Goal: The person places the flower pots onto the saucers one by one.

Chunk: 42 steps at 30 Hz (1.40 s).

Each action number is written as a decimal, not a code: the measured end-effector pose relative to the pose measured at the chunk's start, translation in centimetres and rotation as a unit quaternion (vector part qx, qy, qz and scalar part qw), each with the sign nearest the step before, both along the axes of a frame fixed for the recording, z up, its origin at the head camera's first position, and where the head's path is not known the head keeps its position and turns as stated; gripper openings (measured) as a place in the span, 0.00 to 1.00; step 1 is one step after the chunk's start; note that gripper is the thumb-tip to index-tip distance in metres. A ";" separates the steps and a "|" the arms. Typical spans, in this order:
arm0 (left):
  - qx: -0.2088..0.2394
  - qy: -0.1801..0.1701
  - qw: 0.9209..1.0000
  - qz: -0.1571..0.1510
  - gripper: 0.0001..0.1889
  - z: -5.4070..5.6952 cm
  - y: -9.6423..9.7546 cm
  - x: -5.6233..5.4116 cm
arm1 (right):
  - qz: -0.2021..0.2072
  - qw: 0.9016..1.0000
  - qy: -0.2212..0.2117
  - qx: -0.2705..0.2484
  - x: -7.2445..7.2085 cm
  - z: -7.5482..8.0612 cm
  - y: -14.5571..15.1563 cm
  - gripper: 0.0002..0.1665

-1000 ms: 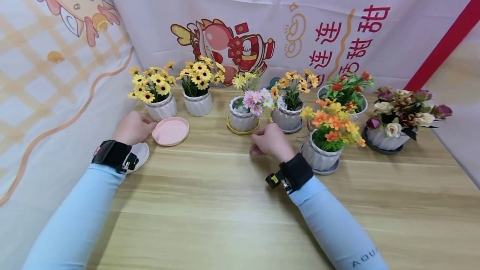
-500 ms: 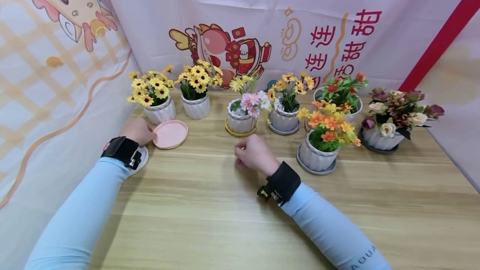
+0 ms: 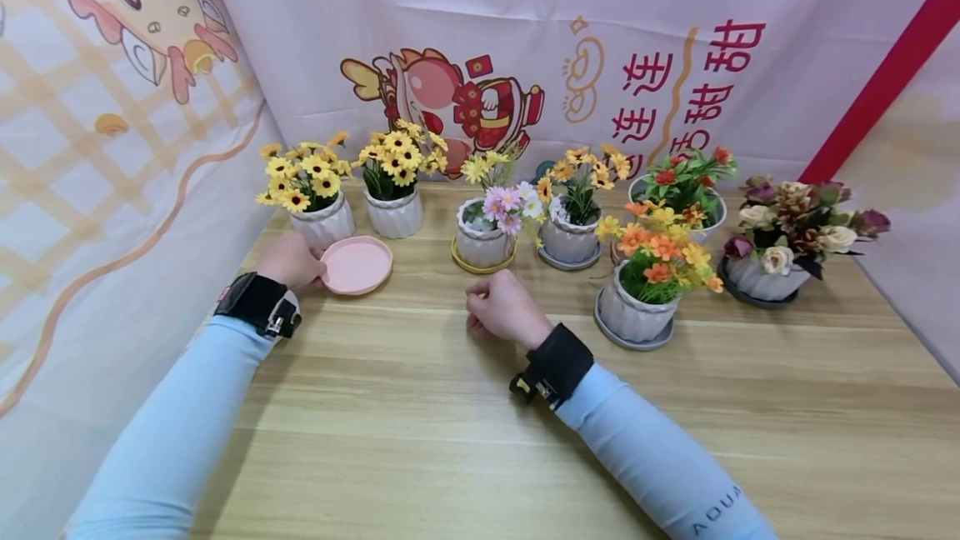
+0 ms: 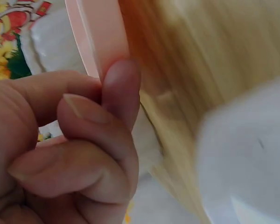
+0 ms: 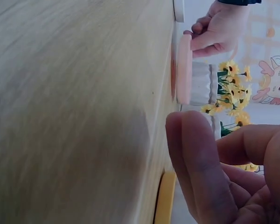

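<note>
In the head view my left hand (image 3: 291, 262) pinches the left rim of a round pink saucer (image 3: 357, 266) between thumb and fingers. The right wrist view shows this pink saucer (image 5: 184, 70) level, a narrow gap between it and the table. A white saucer (image 4: 252, 154) lies close to the left hand, mostly hidden by the wrist in the head view. Just behind the pink saucer stand two grey-white pots of yellow daisies, the left pot (image 3: 324, 222) and the right pot (image 3: 394, 215). My right hand (image 3: 507, 307) hovers low over the table, fingers loosely bent and holding nothing.
Near the right hand, a pot of pink and yellow flowers (image 3: 484, 242) stands on a yellow saucer (image 3: 483, 268). Further right are several more potted flowers, including an orange one (image 3: 637, 311) on a grey saucer. A printed cloth (image 3: 465, 7) hangs behind the table.
My left hand has drawn the pink saucer slightly to the right, away from the white saucer. My right hand has moved left and toward me from beside the yellow saucer.
</note>
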<state>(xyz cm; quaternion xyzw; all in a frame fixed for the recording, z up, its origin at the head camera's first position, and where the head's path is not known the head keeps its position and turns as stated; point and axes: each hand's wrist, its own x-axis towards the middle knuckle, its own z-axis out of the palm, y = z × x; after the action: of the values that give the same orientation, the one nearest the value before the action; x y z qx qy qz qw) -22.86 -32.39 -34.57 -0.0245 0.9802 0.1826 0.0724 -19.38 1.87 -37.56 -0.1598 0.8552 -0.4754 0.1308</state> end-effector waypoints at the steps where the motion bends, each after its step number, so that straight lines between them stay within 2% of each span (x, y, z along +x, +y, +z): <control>1: 0.008 0.001 1.000 -0.003 0.06 0.1 0.3 0.0 | -0.004 1.000 -0.002 -0.005 -0.1 -0.1 -0.1 0.17; 6: 0.054 -0.002 0.999 -0.002 0.05 0.2 2.4 -0.1 | -0.021 0.998 -0.025 -0.044 -0.5 -0.4 -1.0 0.18; 12: 0.096 -0.014 0.995 -0.004 0.10 -0.3 4.6 -0.2 | -0.038 0.987 -0.090 -0.130 -1.4 -1.0 -3.1 0.22; 17: 0.104 -0.024 0.994 0.002 0.10 -1.1 5.4 -0.9 | -0.055 0.982 -0.097 -0.150 -2.5 -1.5 -4.8 0.25; 22: 0.106 -0.032 0.994 -0.006 0.10 -1.8 5.7 -1.7 | -0.064 0.985 -0.098 -0.129 -3.6 -2.0 -6.3 0.17; 25: 0.111 -0.040 0.993 -0.012 0.11 -2.0 5.7 -1.9 | -0.072 0.990 -0.080 -0.089 -4.3 -2.3 -7.0 0.12; 31: 0.119 -0.048 0.992 -0.009 0.12 -1.9 5.7 -2.1 | -0.073 0.996 -0.043 -0.017 -5.4 -2.3 -7.8 0.09; 33: 0.113 -0.035 0.993 -0.004 0.12 -1.6 5.8 -2.0 | -0.073 0.996 -0.043 -0.003 -5.7 -2.3 -8.0 0.12; 36: 0.106 0.018 0.994 0.016 0.16 -0.7 6.0 -1.9 | -0.082 0.995 -0.061 -0.010 -6.1 -2.4 -8.2 0.19; 39: 0.131 0.082 0.987 0.044 0.22 0.4 6.3 -2.3 | -0.093 0.992 -0.085 -0.030 -6.5 -2.4 -8.4 0.24; 42: 0.164 0.112 0.978 0.062 0.25 1.5 6.9 -3.1 | -0.103 0.989 -0.098 -0.041 -6.7 -2.4 -8.5 0.25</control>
<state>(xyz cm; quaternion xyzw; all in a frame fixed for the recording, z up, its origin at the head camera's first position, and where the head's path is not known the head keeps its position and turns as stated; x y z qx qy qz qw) -25.92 -25.46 -33.08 -0.0523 0.9353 0.3470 -0.0459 -26.07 -6.59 -39.96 -0.0290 0.8297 -0.5346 0.1582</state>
